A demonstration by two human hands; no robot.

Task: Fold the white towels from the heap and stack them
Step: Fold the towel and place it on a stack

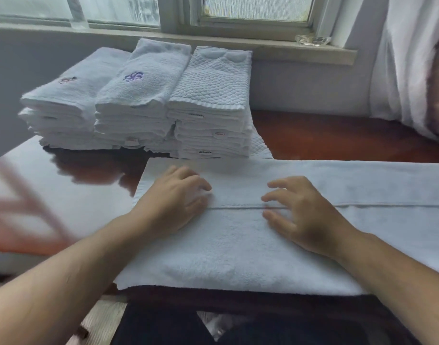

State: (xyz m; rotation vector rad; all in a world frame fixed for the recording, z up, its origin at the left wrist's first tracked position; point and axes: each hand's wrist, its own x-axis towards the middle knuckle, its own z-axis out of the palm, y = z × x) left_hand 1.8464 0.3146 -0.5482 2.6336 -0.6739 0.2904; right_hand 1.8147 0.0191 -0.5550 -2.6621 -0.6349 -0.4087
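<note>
**Two hands pressing a folded white towel, three stacks behind it**

A glossy dark wooden counter (74,185) fills the view, seen from above by the person working at it. At about 10 o'clock stands the left stack (69,100) of folded white towels, its top one carrying a small reddish embroidered mark. Touching it on the right, at 11 o'clock, is the middle stack (138,95), topped by a towel with purple embroidery. Against that, at 12 o'clock, is the right stack (211,100) of quilted-weave towels, several with small labels on their front edges.

In front of the stacks, from the centre out to 3 o'clock and down to 6 o'clock, lies the white towel (238,252), spread flat in a long band. A folded edge runs across its middle from left to right.

The left hand (174,195) lies palm down on the towel's left part, fingers straight and slightly spread, gripping nothing. The right hand (303,215) lies palm down near the centre, fingers spread across the folded edge, also gripping nothing.

At 1 o'clock runs a window sill (263,46), and at 2 o'clock hangs a pale curtain (412,58).
</note>
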